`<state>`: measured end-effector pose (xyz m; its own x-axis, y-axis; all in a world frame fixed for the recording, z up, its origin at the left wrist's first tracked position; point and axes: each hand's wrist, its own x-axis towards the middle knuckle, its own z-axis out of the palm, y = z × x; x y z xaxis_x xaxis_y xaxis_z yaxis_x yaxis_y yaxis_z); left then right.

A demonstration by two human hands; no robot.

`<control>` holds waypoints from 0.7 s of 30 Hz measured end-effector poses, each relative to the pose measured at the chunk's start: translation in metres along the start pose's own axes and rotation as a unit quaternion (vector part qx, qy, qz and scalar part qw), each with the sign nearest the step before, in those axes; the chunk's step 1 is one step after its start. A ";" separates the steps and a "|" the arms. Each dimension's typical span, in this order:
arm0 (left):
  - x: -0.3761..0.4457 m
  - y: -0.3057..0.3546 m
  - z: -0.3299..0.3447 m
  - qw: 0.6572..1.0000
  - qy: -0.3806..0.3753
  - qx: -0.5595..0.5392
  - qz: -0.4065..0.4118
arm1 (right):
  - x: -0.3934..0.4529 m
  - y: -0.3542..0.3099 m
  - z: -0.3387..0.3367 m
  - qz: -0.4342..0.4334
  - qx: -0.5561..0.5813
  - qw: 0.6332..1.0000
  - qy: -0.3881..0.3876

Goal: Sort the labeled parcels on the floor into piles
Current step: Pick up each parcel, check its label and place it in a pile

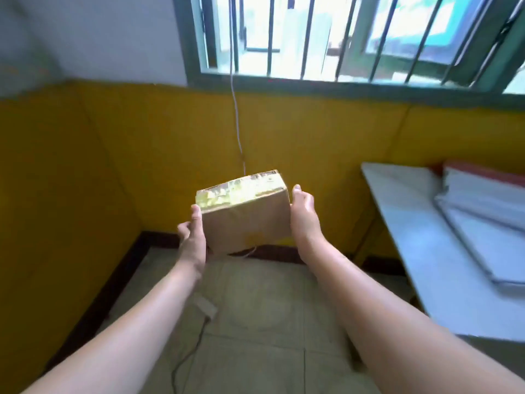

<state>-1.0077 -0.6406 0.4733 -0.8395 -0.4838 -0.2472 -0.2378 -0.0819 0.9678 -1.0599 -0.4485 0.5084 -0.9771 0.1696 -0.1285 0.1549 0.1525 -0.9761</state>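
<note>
I hold a small brown cardboard parcel out in front of me at arm's length, well above the floor. Its top face is covered with shiny yellowish tape. My left hand grips its left side, thumb on the near edge. My right hand presses flat against its right side. No label shows on the faces turned toward me. A loose thread hangs from the parcel's underside.
A yellow and white wall with a barred window stands ahead. A white table with stacked papers and a metal frame is at the right. On the tiled floor lie a small adapter and its cable. A thin cord hangs from the window.
</note>
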 end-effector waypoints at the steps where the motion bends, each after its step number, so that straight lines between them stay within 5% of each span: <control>1: -0.033 0.050 -0.005 0.999 -0.018 0.011 0.042 | -0.026 -0.046 -0.027 -0.020 0.029 0.999 -0.008; 5: -0.181 0.200 -0.014 0.974 -0.134 0.022 0.181 | -0.153 -0.179 -0.141 -0.111 0.133 0.985 -0.001; 10: -0.371 0.270 -0.007 0.944 -0.258 -0.028 0.204 | -0.316 -0.227 -0.300 -0.120 0.216 0.966 0.082; 14: -0.500 0.253 0.062 0.936 -0.325 -0.060 0.123 | -0.432 -0.196 -0.434 -0.113 0.195 0.957 0.183; 21: -0.729 0.131 0.214 0.852 -0.465 0.034 0.239 | -0.589 -0.068 -0.645 -0.059 0.064 0.941 0.328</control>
<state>-0.5313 -0.1116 0.7706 -0.8652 0.4539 0.2132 0.2377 -0.0031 0.9713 -0.4004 0.0692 0.7631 -0.6800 0.7291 0.0775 -0.0100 0.0965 -0.9953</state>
